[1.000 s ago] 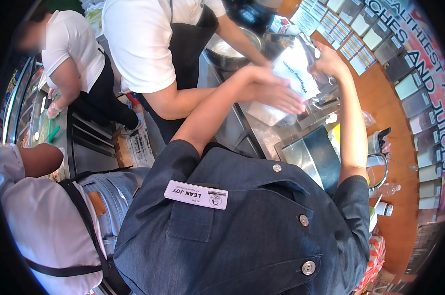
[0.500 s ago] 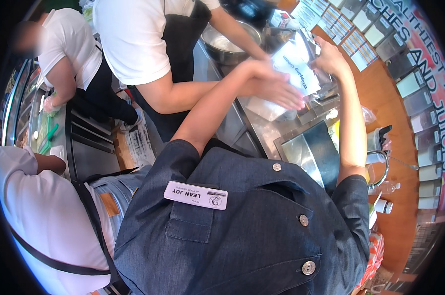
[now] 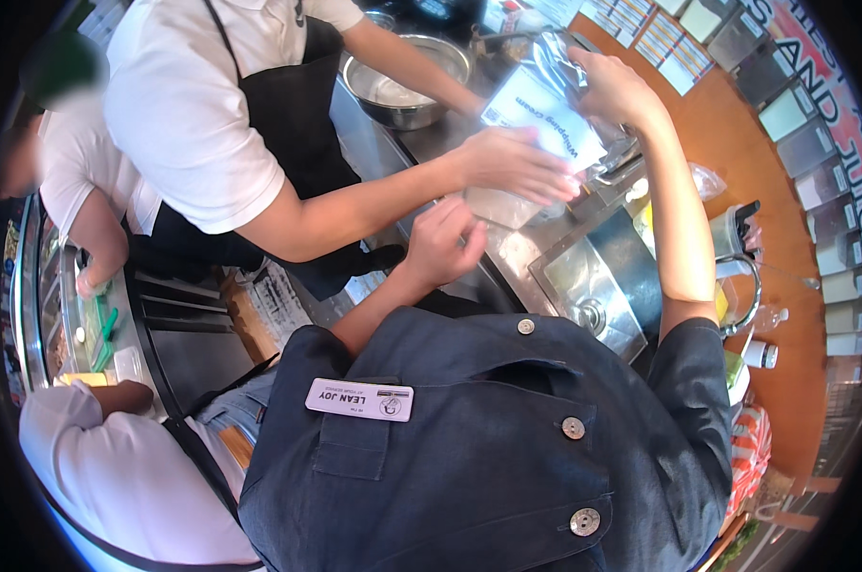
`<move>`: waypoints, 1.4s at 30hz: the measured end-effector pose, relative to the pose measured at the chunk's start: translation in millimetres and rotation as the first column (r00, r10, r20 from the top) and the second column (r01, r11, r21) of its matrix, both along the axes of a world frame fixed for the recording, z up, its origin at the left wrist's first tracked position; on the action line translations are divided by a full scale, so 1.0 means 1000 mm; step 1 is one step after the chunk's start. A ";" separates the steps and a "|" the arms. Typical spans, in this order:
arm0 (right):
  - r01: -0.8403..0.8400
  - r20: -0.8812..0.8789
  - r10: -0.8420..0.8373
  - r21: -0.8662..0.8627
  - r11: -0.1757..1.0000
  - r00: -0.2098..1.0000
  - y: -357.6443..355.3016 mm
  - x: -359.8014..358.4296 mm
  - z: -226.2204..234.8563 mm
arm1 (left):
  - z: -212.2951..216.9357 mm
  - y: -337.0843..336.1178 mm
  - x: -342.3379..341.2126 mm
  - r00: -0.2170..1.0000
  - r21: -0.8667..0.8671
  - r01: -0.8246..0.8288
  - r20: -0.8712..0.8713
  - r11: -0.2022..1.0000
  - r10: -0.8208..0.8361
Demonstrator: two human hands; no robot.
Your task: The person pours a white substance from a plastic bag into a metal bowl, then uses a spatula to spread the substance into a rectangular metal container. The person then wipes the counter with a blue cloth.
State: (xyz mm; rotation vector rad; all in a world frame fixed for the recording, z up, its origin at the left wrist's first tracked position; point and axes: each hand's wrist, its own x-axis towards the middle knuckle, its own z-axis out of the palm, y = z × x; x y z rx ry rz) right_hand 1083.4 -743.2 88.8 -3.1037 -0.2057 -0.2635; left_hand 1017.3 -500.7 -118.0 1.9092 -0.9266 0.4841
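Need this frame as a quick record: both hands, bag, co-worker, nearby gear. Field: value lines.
left_hand: left hand, fingers loosely curled, nothing visible in it; close to the co-worker's bare forearm, contact unclear
right_hand: right hand, pinching the bag's crumpled upper end
bag: clear plastic bag with a white rectangular label, tilted
coworker_hand: co-worker's extended hand, against the bag's label side
bowl: round silver metal bowl, whitish contents, beyond the co-worker's hand
sink: rectangular stainless-steel sink, round drain visible, nearer the wearer than the bag
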 end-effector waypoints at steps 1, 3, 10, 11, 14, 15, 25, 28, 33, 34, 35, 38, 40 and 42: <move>0.031 -0.068 -0.030 0.003 1.000 0.997 0.012 -0.004 0.008 | -0.027 0.005 0.012 0.961 0.107 -0.008 -0.273 0.994 0.037; 0.023 -0.056 -0.024 -0.022 0.999 0.998 0.015 -0.005 0.003 | -0.070 0.001 0.046 0.674 0.294 0.075 -0.719 0.953 0.169; -0.020 0.004 0.021 -0.052 0.998 1.000 0.005 0.003 -0.008 | -0.018 -0.039 0.105 0.604 -0.113 0.613 -0.570 0.782 -0.557; 0.012 -0.012 -0.013 -0.073 0.997 1.000 0.005 0.001 -0.006 | -0.008 -0.054 0.116 0.585 -0.104 0.673 -0.532 0.733 -0.612; 0.058 -0.038 -0.062 -0.107 0.993 0.997 0.012 -0.001 -0.002 | 0.013 -0.074 0.129 0.682 0.099 0.713 -0.327 0.694 -0.655; 0.065 -0.039 -0.069 -0.104 0.992 0.997 0.013 -0.001 -0.005 | 0.012 -0.077 0.131 0.742 0.206 0.670 -0.204 0.713 -0.639; 0.032 -0.083 -0.018 0.165 0.986 0.996 0.005 -0.034 -0.002 | -0.016 -0.116 0.107 0.175 0.274 -0.092 0.951 0.957 -0.255; 0.105 -0.116 -0.081 0.220 0.970 0.990 -0.002 -0.037 -0.010 | -0.016 -0.110 0.100 0.185 0.268 -0.129 0.953 0.955 -0.242; 0.162 -0.112 -0.136 0.271 0.949 0.984 -0.005 -0.046 -0.013 | -0.016 -0.095 0.103 0.822 0.368 0.240 0.416 0.898 -0.390; 0.170 -0.110 -0.144 0.285 0.943 0.983 -0.004 -0.048 -0.014 | -0.018 -0.090 0.102 0.908 0.254 0.376 0.089 0.891 -0.409; 0.184 -0.105 -0.159 0.300 0.936 0.982 -0.003 -0.051 -0.014 | -0.018 -0.086 0.101 0.899 0.141 0.430 -0.153 0.892 -0.410; 0.185 -0.105 -0.161 0.295 0.937 0.981 0.001 -0.055 -0.011 | -0.013 -0.069 0.106 0.718 -0.134 0.476 -0.511 0.869 -0.472; 0.189 -0.104 -0.166 0.289 0.938 0.981 0.005 -0.057 -0.007 | 0.001 -0.055 0.105 0.527 -0.313 0.514 -0.620 0.799 -0.581; 0.199 -0.106 -0.175 0.293 0.935 0.979 0.016 -0.058 -0.006 | 0.019 -0.036 0.105 0.262 -0.478 0.550 -0.680 0.685 -0.685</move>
